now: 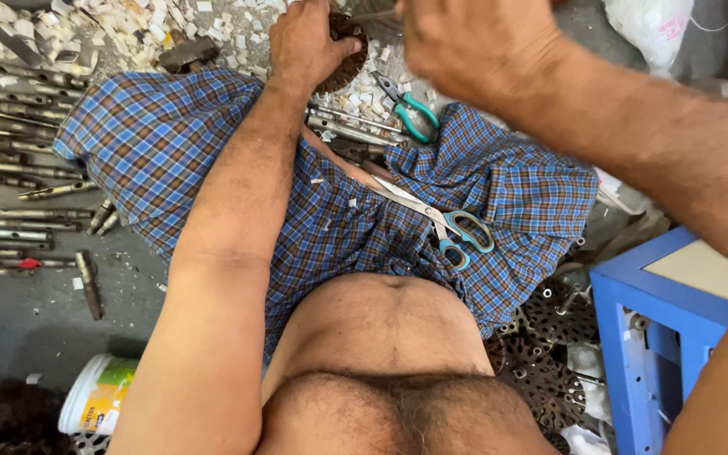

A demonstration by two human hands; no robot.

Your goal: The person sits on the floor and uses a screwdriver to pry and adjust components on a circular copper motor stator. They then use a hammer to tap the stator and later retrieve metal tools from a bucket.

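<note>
On the floor beyond our knees, our left hand curls around a dark round toothed part, pressing it among white chips; our right hand hovers just beside it, fingers bent, its grip hidden; pliers lie near; scissors rest on the checked cloth.

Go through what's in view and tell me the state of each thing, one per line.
Left hand: closed on the dark round part.
Right hand: raised over it, blurred; grip unclear.
Scissors: closed, flat on the checked cloth.
Pliers: lying on the floor, handles slightly apart.
White tub: lying on its side.
</note>
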